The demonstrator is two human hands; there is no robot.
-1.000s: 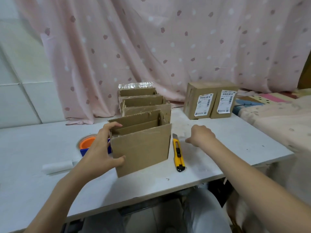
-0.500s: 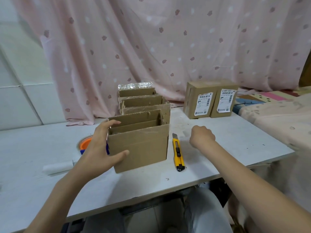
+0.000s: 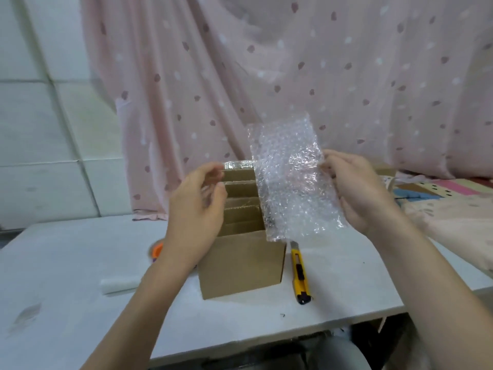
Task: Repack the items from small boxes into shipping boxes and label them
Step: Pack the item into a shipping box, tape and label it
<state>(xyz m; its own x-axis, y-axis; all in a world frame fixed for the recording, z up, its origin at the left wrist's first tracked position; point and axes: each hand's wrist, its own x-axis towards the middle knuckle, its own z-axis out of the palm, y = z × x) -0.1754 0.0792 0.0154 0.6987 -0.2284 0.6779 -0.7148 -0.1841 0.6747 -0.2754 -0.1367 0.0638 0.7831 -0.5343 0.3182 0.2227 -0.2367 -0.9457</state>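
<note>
An open cardboard shipping box (image 3: 240, 265) stands on the white table (image 3: 80, 263), first in a row of open cardboard boxes (image 3: 240, 188). Above its right side my right hand (image 3: 357, 188) pinches the right edge of a clear bubble wrap sheet (image 3: 290, 182), held upright. My left hand (image 3: 200, 204) hovers over the box's left side with loosely curved fingers. It touches neither the sheet nor the box. A stack of bubble wrap (image 3: 237, 164) shows behind the row.
A yellow utility knife (image 3: 300, 273) lies right of the box. An orange tape roll (image 3: 157, 249) peeks out behind my left wrist, with a white paper roll (image 3: 117, 285) further left. Patterned bedding (image 3: 453, 209) lies at the right, a pink curtain behind.
My right hand has left the table and now holds up a bubble wrap sheet. My left hand has let go of the front box and risen above it.
</note>
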